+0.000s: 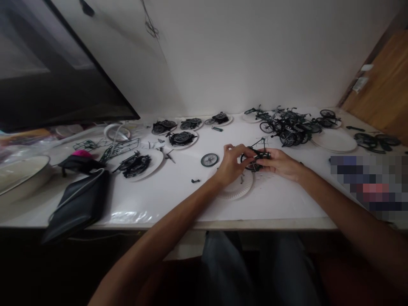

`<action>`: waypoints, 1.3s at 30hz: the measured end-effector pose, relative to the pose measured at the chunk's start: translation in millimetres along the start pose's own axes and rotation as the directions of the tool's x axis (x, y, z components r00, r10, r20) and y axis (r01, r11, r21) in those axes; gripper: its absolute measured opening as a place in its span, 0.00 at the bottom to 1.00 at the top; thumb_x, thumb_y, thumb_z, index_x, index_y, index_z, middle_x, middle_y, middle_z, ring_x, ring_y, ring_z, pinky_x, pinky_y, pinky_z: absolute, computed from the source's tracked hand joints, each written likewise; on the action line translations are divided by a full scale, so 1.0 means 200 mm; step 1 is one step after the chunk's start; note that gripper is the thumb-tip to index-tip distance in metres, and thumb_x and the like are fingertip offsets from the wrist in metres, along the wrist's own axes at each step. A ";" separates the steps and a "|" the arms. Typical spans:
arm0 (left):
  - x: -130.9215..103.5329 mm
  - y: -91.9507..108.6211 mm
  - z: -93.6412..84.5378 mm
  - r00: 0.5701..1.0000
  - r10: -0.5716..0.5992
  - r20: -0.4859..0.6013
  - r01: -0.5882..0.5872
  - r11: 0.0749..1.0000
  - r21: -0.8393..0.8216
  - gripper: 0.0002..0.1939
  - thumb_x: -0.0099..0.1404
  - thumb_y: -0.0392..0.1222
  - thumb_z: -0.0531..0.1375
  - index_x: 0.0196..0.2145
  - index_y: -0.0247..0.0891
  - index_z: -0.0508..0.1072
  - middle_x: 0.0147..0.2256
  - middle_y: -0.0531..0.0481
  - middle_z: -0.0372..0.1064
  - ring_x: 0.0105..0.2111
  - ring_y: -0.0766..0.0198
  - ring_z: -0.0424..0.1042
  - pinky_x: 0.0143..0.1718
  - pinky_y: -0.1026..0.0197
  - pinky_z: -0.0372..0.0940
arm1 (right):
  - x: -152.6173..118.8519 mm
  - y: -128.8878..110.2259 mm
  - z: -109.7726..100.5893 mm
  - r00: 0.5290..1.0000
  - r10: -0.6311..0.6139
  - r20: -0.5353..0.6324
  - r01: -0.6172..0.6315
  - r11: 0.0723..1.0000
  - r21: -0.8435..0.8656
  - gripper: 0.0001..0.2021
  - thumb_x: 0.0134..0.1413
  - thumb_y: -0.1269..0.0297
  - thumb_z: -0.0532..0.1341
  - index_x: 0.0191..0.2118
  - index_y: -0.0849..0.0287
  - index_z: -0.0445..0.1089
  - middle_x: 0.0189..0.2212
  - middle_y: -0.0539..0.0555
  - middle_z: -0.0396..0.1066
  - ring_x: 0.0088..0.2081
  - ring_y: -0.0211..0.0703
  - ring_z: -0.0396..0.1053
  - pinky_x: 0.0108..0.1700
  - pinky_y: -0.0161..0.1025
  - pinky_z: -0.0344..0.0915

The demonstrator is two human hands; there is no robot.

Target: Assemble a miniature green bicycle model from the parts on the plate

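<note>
Between my two hands is a dark model bicycle (253,165), held over the right side of a white paper plate (237,193). My left hand (234,161) pinches it from the left near a spoked wheel. From the right, my right hand (279,163) grips its frame with thumb and fingers. Part of the bicycle is covered by my fingers. A loose spoked wheel (209,160) lies flat on the table to the left of my left hand. Nearer the front is a small dark part (195,181).
Model bicycles (288,127) are heaped at the back right, beside stacked white plates (334,141). Several plates of bicycle parts (137,165) stand to the left. A black pouch (79,199) overhangs the front edge, near an enamel basin (25,176). A screen (57,68) looms upper left.
</note>
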State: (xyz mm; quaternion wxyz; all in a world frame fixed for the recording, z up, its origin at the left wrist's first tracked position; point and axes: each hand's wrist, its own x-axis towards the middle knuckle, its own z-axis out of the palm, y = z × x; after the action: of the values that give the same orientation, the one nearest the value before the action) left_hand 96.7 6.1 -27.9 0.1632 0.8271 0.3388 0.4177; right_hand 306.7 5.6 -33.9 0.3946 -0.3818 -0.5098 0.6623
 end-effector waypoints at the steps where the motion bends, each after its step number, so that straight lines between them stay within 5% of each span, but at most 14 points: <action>1: 0.00 0.00 0.00 1.000 0.005 0.000 -0.005 1.000 -0.005 0.03 0.68 0.34 0.63 0.39 0.39 0.73 0.38 0.53 0.77 0.40 0.63 0.75 0.54 0.55 0.50 | 0.00 0.00 0.00 1.000 0.004 -0.009 -0.004 1.000 0.001 0.21 0.47 0.69 0.73 0.48 0.58 0.71 0.43 0.56 0.77 0.45 0.45 0.76 0.53 0.46 0.74; 13: 0.01 -0.01 -0.07 0.993 0.078 0.087 -0.077 0.997 -0.017 0.08 0.66 0.36 0.65 0.43 0.39 0.72 0.41 0.51 0.77 0.43 0.61 0.75 0.59 0.51 0.50 | -0.03 -0.05 0.02 0.999 0.012 -0.036 -0.016 0.991 -0.133 0.22 0.48 0.68 0.72 0.51 0.56 0.71 0.45 0.55 0.77 0.45 0.45 0.76 0.52 0.45 0.74; 17: 0.06 -0.04 -0.31 0.984 0.171 0.057 -0.173 0.984 0.031 0.09 0.68 0.43 0.63 0.44 0.38 0.73 0.48 0.44 0.75 0.50 0.57 0.71 0.54 0.53 0.60 | -0.04 -0.05 0.01 0.997 0.077 -0.001 -0.077 0.995 -0.070 0.23 0.48 0.66 0.73 0.51 0.54 0.71 0.47 0.54 0.76 0.46 0.44 0.75 0.50 0.44 0.73; 20: 0.06 -0.13 -0.53 0.994 -0.048 0.093 0.029 0.980 0.195 0.13 0.70 0.45 0.59 0.47 0.36 0.74 0.47 0.42 0.74 0.43 0.59 0.74 0.41 0.59 0.65 | -0.02 -0.05 0.00 0.993 0.115 -0.022 -0.116 0.992 -0.059 0.17 0.51 0.57 0.71 0.46 0.54 0.74 0.43 0.53 0.76 0.43 0.42 0.74 0.44 0.39 0.72; 23: 0.02 -0.25 -0.62 0.911 -0.255 0.323 0.108 0.905 0.411 0.17 0.67 0.50 0.61 0.48 0.36 0.74 0.47 0.42 0.74 0.42 0.56 0.74 0.39 0.59 0.65 | 0.01 -0.09 0.00 0.988 0.139 -0.070 -0.149 0.973 -0.173 0.16 0.53 0.49 0.68 0.40 0.56 0.75 0.38 0.52 0.74 0.37 0.39 0.71 0.38 0.36 0.69; 26: 0.01 -0.32 -0.58 0.860 -0.287 0.422 0.057 0.876 0.480 0.19 0.69 0.49 0.58 0.53 0.37 0.72 0.52 0.41 0.71 0.46 0.54 0.72 0.45 0.56 0.64 | 0.05 -0.17 0.00 0.984 0.152 -0.088 -0.176 0.862 -0.475 0.19 0.52 0.44 0.66 0.34 0.57 0.75 0.32 0.52 0.72 0.29 0.37 0.65 0.28 0.34 0.60; 29: 0.09 -0.34 -0.47 0.874 -0.179 0.452 -0.050 0.892 0.449 0.20 0.70 0.46 0.57 0.56 0.35 0.70 0.54 0.40 0.69 0.50 0.53 0.70 0.50 0.55 0.62 | 0.10 -0.25 -0.02 0.991 0.134 0.017 -0.081 0.691 -0.719 0.20 0.52 0.43 0.65 0.32 0.57 0.77 0.29 0.52 0.72 0.25 0.36 0.60 0.27 0.36 0.56; 34: 0.22 -0.31 -0.26 0.833 0.075 0.548 -0.318 0.876 0.364 0.14 0.69 0.40 0.58 0.51 0.36 0.74 0.53 0.41 0.71 0.53 0.54 0.68 0.54 0.55 0.60 | 0.11 -0.26 -0.03 0.996 -0.041 0.085 0.092 0.612 -0.785 0.20 0.60 0.45 0.59 0.34 0.58 0.76 0.34 0.54 0.77 0.36 0.44 0.72 0.41 0.40 0.65; 39: 0.20 -0.32 -0.22 0.868 0.090 0.488 -0.277 0.904 0.326 0.13 0.68 0.34 0.57 0.47 0.36 0.77 0.45 0.41 0.76 0.43 0.56 0.74 0.45 0.57 0.65 | 0.06 -0.20 -0.03 0.968 -0.250 0.028 0.160 0.525 -0.836 0.18 0.62 0.49 0.59 0.29 0.57 0.75 0.31 0.54 0.77 0.37 0.46 0.73 0.43 0.40 0.66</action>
State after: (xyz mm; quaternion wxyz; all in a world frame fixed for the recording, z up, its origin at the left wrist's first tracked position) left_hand 51.0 78.0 -13.7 0.0320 0.9469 0.2837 0.1481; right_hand 312.2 24.6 3.4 0.2655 -0.4912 -0.7837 0.2719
